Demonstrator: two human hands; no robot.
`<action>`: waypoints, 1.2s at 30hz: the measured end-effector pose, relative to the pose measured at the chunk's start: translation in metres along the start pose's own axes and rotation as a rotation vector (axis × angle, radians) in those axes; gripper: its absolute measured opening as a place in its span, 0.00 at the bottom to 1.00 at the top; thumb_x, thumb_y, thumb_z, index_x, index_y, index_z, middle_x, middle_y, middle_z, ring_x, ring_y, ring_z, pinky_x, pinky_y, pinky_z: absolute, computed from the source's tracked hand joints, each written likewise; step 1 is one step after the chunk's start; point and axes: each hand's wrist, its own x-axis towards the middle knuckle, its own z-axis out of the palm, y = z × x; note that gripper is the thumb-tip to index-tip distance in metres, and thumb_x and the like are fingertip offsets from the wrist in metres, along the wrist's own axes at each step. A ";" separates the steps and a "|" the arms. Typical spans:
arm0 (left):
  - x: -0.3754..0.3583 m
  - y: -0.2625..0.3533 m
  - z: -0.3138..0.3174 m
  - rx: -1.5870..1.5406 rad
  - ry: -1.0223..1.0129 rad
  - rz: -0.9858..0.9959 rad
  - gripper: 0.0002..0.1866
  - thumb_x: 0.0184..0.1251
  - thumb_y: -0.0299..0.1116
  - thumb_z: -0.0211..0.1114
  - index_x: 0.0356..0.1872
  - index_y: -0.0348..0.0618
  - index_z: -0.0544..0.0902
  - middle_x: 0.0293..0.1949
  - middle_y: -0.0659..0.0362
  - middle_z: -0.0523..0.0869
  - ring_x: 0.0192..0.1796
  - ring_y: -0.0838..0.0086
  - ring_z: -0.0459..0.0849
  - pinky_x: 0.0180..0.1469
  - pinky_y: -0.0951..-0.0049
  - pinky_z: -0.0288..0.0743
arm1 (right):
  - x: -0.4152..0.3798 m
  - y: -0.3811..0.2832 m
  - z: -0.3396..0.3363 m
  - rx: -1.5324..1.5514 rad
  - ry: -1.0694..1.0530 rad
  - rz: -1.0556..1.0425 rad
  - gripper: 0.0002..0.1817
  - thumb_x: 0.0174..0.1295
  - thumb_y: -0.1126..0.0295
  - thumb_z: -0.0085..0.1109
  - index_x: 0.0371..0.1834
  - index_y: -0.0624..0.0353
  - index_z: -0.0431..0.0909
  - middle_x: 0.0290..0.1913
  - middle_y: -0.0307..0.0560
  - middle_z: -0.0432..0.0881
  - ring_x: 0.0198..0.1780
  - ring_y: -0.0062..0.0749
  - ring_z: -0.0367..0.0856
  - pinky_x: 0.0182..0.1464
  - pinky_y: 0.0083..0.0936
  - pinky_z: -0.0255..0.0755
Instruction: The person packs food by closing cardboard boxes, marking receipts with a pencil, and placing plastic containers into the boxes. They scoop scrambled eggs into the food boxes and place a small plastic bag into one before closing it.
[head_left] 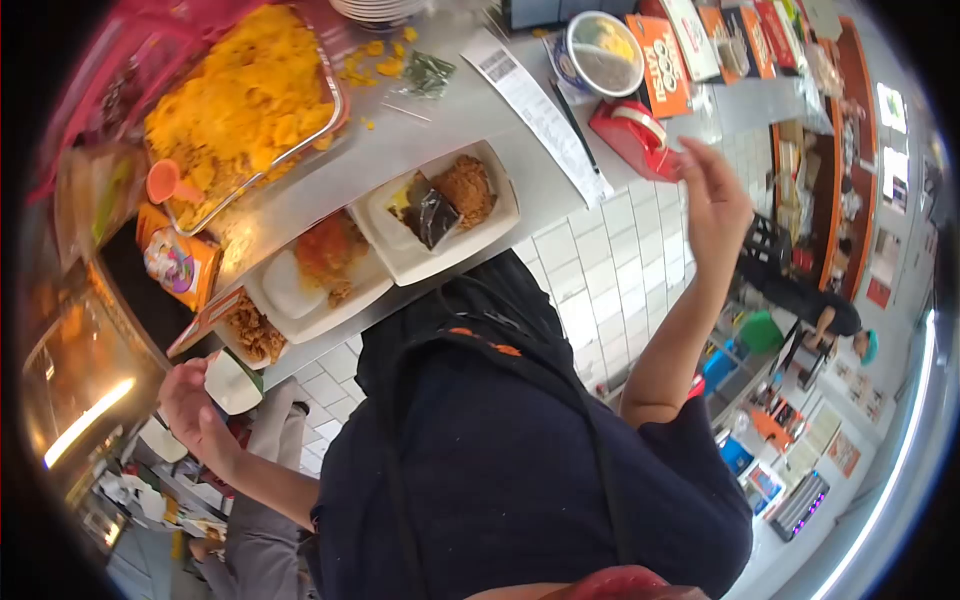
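Note:
At the lower left, my left hand (197, 412) has its fingers bent beside a small white container (234, 384); whether it grips it I cannot tell. My right hand (717, 198) is raised at the right, thumb and fingers pressed together at the red tape dispenser (636, 138); what they pinch is too small to name. Between the hands, an open white box (400, 262) holds fried chicken (470, 192) and a dark packet (430, 213). Another open box (375, 290) holds rice (293, 283) and food in orange sauce (328, 250). Fried pieces (254, 330) sit in a smaller box left of it.
A tray of yellow chips (240, 95) with an orange scoop (168, 183) stands at the upper left. A long receipt (535, 108), a pen (574, 127) and a lidded tub (602, 55) lie behind the boxes. One person (835, 315) is far right, another person's grey trousers (265, 520) lower left.

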 end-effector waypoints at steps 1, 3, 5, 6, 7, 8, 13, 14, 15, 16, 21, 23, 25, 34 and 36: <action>0.006 0.002 -0.001 0.008 0.005 -0.014 0.29 0.56 0.45 0.66 0.52 0.32 0.71 0.43 0.53 0.75 0.51 0.65 0.74 0.60 0.61 0.64 | -0.011 0.012 0.003 -0.157 -0.028 0.043 0.10 0.60 0.76 0.56 0.44 0.60 0.81 0.33 0.46 0.84 0.34 0.24 0.82 0.39 0.20 0.73; 0.020 0.008 -0.002 0.062 -0.018 -0.019 0.28 0.57 0.44 0.65 0.51 0.32 0.71 0.43 0.53 0.75 0.51 0.65 0.75 0.60 0.61 0.65 | -0.036 0.032 0.019 -0.269 -0.078 0.034 0.10 0.58 0.74 0.58 0.42 0.59 0.81 0.34 0.50 0.84 0.31 0.31 0.82 0.38 0.24 0.73; 0.034 0.013 -0.009 0.122 -0.039 -0.030 0.26 0.58 0.42 0.65 0.51 0.32 0.71 0.43 0.53 0.76 0.50 0.65 0.75 0.60 0.61 0.65 | -0.058 0.040 0.043 -0.188 -0.219 0.155 0.11 0.56 0.74 0.59 0.43 0.58 0.80 0.34 0.50 0.83 0.32 0.35 0.82 0.38 0.27 0.74; 0.041 0.013 -0.016 0.153 -0.027 -0.006 0.25 0.60 0.41 0.64 0.51 0.32 0.71 0.43 0.54 0.76 0.50 0.65 0.76 0.59 0.61 0.66 | -0.068 0.042 0.053 -0.161 -0.345 0.161 0.13 0.56 0.72 0.59 0.45 0.57 0.79 0.33 0.49 0.82 0.33 0.36 0.81 0.38 0.29 0.74; 0.048 0.016 -0.015 0.183 -0.013 0.020 0.24 0.61 0.40 0.63 0.52 0.31 0.71 0.43 0.54 0.76 0.50 0.65 0.76 0.59 0.62 0.67 | -0.074 0.039 0.061 -0.132 -0.532 0.221 0.15 0.56 0.73 0.60 0.48 0.58 0.78 0.35 0.51 0.82 0.35 0.36 0.81 0.40 0.28 0.74; 0.054 0.019 -0.012 0.216 0.058 0.004 0.22 0.64 0.36 0.60 0.53 0.31 0.71 0.44 0.54 0.77 0.53 0.64 0.77 0.60 0.62 0.68 | -0.085 0.049 0.070 -0.105 -0.660 0.173 0.17 0.56 0.71 0.60 0.50 0.58 0.77 0.34 0.51 0.81 0.35 0.38 0.81 0.40 0.31 0.73; 0.092 0.028 -0.002 0.266 0.107 -0.022 0.21 0.67 0.32 0.57 0.57 0.31 0.69 0.48 0.52 0.78 0.56 0.65 0.76 0.63 0.64 0.64 | -0.085 0.044 0.069 -0.068 -0.972 0.241 0.16 0.58 0.65 0.59 0.47 0.61 0.76 0.31 0.52 0.82 0.33 0.42 0.81 0.38 0.32 0.73; 0.097 0.027 0.000 0.338 0.129 -0.045 0.21 0.67 0.32 0.57 0.58 0.32 0.69 0.48 0.52 0.79 0.55 0.66 0.76 0.63 0.65 0.65 | -0.082 0.046 0.065 -0.059 -0.940 0.247 0.15 0.59 0.65 0.59 0.46 0.61 0.76 0.29 0.52 0.82 0.32 0.43 0.81 0.37 0.32 0.73; 0.103 0.025 0.003 0.409 0.150 -0.068 0.21 0.67 0.32 0.57 0.58 0.32 0.69 0.47 0.52 0.79 0.55 0.66 0.76 0.62 0.66 0.65 | -0.077 0.049 0.061 -0.106 -0.890 0.234 0.14 0.59 0.64 0.58 0.44 0.61 0.77 0.26 0.51 0.81 0.30 0.43 0.81 0.35 0.32 0.73; 0.106 0.022 0.008 0.409 0.145 -0.072 0.21 0.67 0.32 0.57 0.58 0.32 0.69 0.47 0.52 0.79 0.55 0.66 0.76 0.62 0.66 0.65 | -0.068 0.044 0.052 -0.120 -0.881 0.293 0.14 0.58 0.64 0.58 0.43 0.61 0.77 0.27 0.52 0.81 0.32 0.45 0.81 0.36 0.34 0.73; 0.109 0.032 0.027 0.451 -0.052 -0.115 0.21 0.63 0.23 0.59 0.58 0.39 0.71 0.45 0.58 0.80 0.49 0.75 0.77 0.55 0.74 0.69 | -0.001 -0.011 0.042 -0.075 -0.640 -0.066 0.13 0.55 0.71 0.61 0.44 0.59 0.77 0.25 0.48 0.78 0.28 0.36 0.78 0.35 0.27 0.71; 0.104 0.025 0.006 0.318 -0.013 -0.150 0.22 0.61 0.23 0.62 0.57 0.41 0.71 0.44 0.60 0.79 0.47 0.75 0.78 0.50 0.75 0.72 | 0.047 -0.083 0.086 -0.030 -0.581 -0.322 0.13 0.57 0.72 0.58 0.45 0.61 0.77 0.25 0.44 0.78 0.28 0.27 0.77 0.36 0.22 0.71; 0.107 0.024 -0.002 0.455 -0.012 -0.157 0.24 0.58 0.29 0.67 0.57 0.40 0.72 0.42 0.56 0.82 0.45 0.74 0.81 0.47 0.74 0.73 | 0.071 -0.124 0.145 0.249 -0.754 -0.378 0.11 0.60 0.71 0.56 0.45 0.63 0.77 0.25 0.41 0.78 0.29 0.21 0.76 0.37 0.20 0.70; 0.127 0.001 -0.027 0.926 -0.284 -0.307 0.24 0.60 0.50 0.59 0.45 0.37 0.77 0.40 0.47 0.83 0.43 0.55 0.82 0.44 0.61 0.75 | 0.013 -0.233 0.440 0.029 -1.256 -0.437 0.18 0.58 0.60 0.56 0.37 0.68 0.80 0.26 0.52 0.83 0.25 0.32 0.83 0.32 0.29 0.75; 0.134 -0.008 -0.033 1.020 -0.330 -0.312 0.24 0.61 0.50 0.58 0.45 0.37 0.77 0.39 0.46 0.83 0.43 0.54 0.82 0.44 0.59 0.75 | 0.001 -0.237 0.461 -0.094 -1.130 -0.452 0.15 0.58 0.59 0.58 0.34 0.62 0.82 0.23 0.48 0.82 0.26 0.29 0.82 0.30 0.27 0.75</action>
